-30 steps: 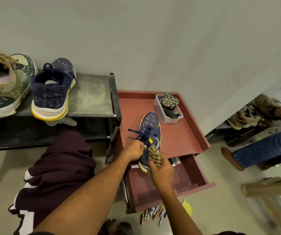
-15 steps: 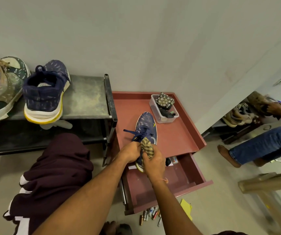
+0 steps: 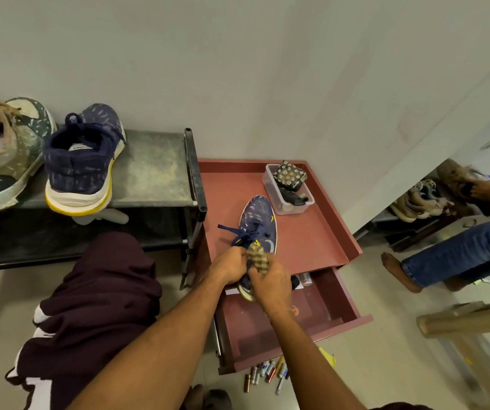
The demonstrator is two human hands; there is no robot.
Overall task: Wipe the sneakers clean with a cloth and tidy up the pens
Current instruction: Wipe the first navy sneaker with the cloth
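Lengthwise, sneaker (image 3: pixel 258 220) points toe-first toward wall, heel gripped by both hands.

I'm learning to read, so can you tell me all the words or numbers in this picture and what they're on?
Nothing here can be read.
Insole label inside the navy sneaker on the rack: too small.
Print on the small tube in the drawer: blurred.
Markings on the pens on the floor: too small.
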